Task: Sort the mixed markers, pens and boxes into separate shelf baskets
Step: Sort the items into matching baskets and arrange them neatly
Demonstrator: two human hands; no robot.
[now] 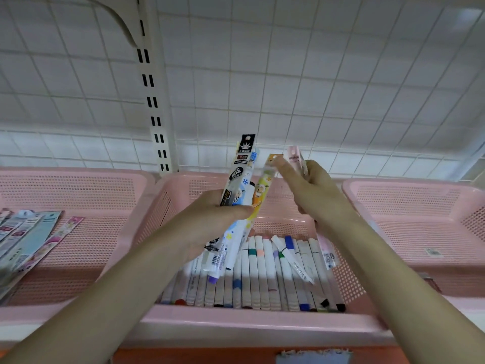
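My left hand (210,219) grips a bundle of packaged pens (240,179) held upright above the middle pink basket (262,321). An orange packaged pen (263,185) leans at the bundle's right side. My right hand (317,195) holds a pink packaged pen (296,157), whose lower end (328,253) hangs below the hand, and its fingertip touches the top of the orange pack. Several white markers (259,274) with coloured caps lie side by side in the middle basket under both hands.
The left pink basket (86,232) holds several flat packaged pens (29,232). The right pink basket (420,232) shows only a small label on its floor. A white wire grid (288,88) backs the shelf, with a slotted upright post (154,101).
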